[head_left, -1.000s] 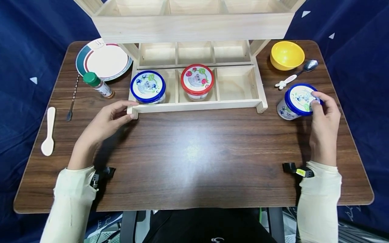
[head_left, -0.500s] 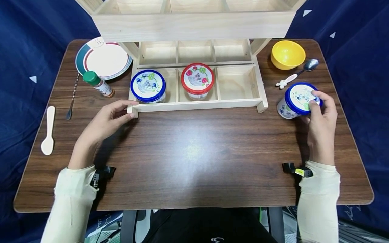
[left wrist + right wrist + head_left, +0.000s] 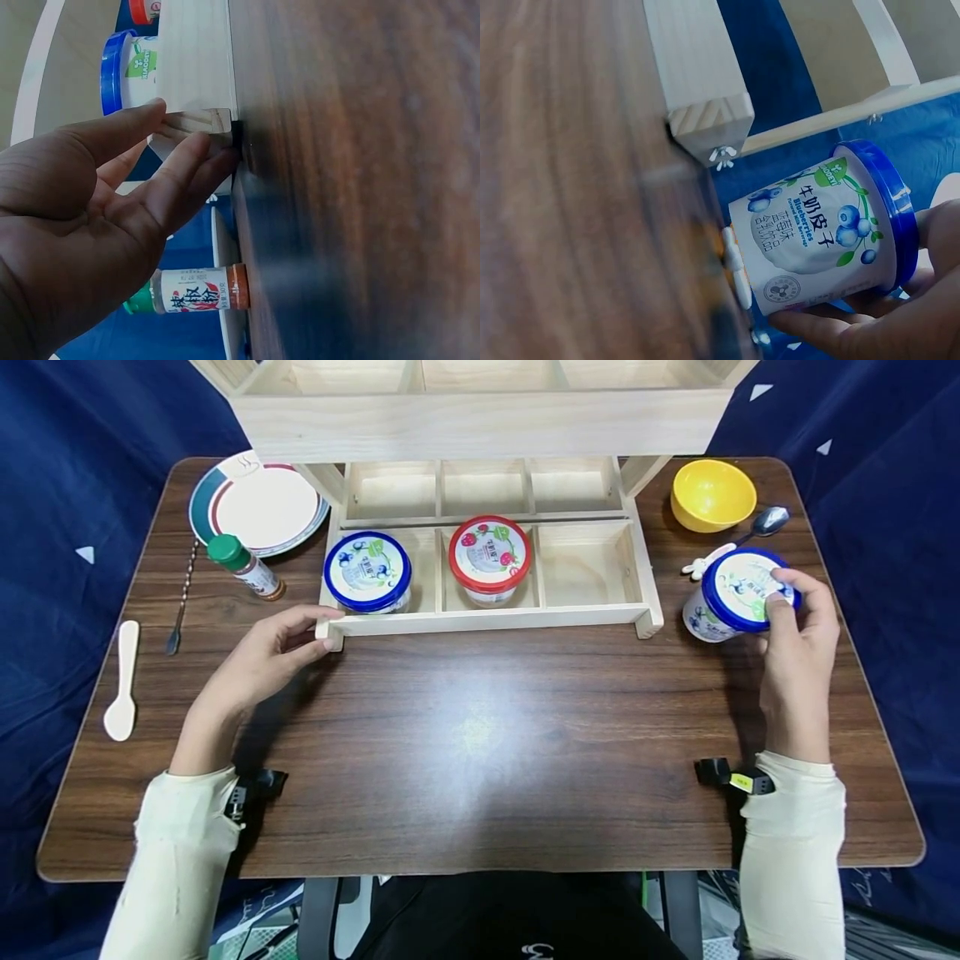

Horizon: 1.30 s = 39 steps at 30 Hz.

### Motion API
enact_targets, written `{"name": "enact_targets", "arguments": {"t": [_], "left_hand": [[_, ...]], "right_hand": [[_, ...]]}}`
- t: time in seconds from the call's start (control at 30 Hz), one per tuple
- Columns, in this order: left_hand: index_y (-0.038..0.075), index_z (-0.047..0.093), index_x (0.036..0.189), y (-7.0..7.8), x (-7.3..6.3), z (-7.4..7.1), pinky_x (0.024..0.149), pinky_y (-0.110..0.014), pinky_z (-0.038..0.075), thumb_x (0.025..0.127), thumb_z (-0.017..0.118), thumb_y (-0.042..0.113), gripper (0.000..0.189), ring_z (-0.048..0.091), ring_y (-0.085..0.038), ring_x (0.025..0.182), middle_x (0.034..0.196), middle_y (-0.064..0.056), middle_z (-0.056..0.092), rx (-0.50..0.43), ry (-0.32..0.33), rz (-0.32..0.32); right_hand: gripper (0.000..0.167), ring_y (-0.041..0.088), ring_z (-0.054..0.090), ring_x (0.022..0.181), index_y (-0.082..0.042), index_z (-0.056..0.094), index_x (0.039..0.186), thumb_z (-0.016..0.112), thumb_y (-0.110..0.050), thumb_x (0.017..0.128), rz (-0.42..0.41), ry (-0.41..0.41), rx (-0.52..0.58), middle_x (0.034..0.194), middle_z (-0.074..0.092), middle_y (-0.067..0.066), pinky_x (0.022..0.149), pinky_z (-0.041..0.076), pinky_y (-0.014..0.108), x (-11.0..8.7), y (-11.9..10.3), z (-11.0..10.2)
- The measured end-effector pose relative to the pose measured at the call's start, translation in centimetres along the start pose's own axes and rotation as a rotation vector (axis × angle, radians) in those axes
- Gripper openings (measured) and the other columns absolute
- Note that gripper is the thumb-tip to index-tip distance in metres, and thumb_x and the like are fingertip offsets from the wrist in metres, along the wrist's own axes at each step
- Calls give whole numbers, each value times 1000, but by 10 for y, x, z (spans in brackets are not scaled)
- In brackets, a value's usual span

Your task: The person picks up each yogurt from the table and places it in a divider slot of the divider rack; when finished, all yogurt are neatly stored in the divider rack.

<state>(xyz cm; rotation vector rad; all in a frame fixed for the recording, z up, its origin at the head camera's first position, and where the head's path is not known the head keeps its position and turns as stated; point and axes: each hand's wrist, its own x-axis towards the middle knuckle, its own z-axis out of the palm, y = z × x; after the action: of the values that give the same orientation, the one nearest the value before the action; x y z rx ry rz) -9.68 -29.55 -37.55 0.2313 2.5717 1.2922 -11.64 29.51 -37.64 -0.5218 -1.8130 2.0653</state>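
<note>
My left hand (image 3: 255,660) pinches the front left corner of the wooden rack (image 3: 487,621) between thumb and fingers; the left wrist view shows the squared wood end (image 3: 199,124) between them. At the right, my right hand (image 3: 798,660) grips a blueberry milk tub (image 3: 817,232) with a blue lid, thumb on the lid's near edge, some fingers hidden behind it. The tub leans slightly and overlaps the rabbit handle of a spoon (image 3: 768,522). Another blue-lidded tub (image 3: 367,572) sits in the rack's left front compartment, and a red-lidded tub (image 3: 490,556) in the middle one.
A yellow bowl (image 3: 712,496) stands at the back right. On the left are plates (image 3: 270,510), a green-capped spice jar (image 3: 247,568), a twisted-handle stirrer (image 3: 182,602) and a white spoon (image 3: 123,681). The rack's upper tier (image 3: 480,425) overhangs the back.
The right hand has moved the blue-lidded tub slightly away from the person, and it now covers part of the rabbit-handled spoon. The left hand has stayed at the rack's corner.
</note>
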Motion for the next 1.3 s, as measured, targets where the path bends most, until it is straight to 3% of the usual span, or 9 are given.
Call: {"name": "enact_targets", "arguments": {"t": [0.4,0.63,0.77,1.1,1.3], "left_hand": [[2,61,150,0,0,0,84,-10,48,110,63,5,39,60,-2,105,134,-21,66,26,9,5],[2,61,150,1,0,1,86,-10,49,111,62,6,39,62,-1,108,138,-21,64,-4,9,-6],[3,62,150,1,0,2,87,-10,48,111,62,6,39,62,-2,109,139,-20,64,-6,13,-5],[1,61,150,1,-1,1,88,-8,48,111,60,2,39,61,1,107,138,-23,64,-1,9,24],[3,63,148,3,-2,2,89,-10,49,111,62,7,37,63,-2,110,137,-21,65,-15,16,-12]], "right_hand": [[30,16,47,89,-14,70,132,54,-4,110,-87,-103,-86,130,50,6,57,38,17,1,-16,17],[30,20,55,110,-13,70,132,53,-4,110,-86,-189,-53,139,51,9,72,56,19,4,-20,34],[30,22,57,117,-13,70,133,53,-4,110,-72,-214,-16,143,49,10,78,61,22,5,-23,41],[27,19,59,103,-12,72,129,55,-5,109,-133,-300,-50,131,55,12,69,57,17,4,-22,70],[26,15,55,91,-11,71,129,56,-4,109,-153,-352,-69,126,55,11,61,48,15,2,-19,86]]}}
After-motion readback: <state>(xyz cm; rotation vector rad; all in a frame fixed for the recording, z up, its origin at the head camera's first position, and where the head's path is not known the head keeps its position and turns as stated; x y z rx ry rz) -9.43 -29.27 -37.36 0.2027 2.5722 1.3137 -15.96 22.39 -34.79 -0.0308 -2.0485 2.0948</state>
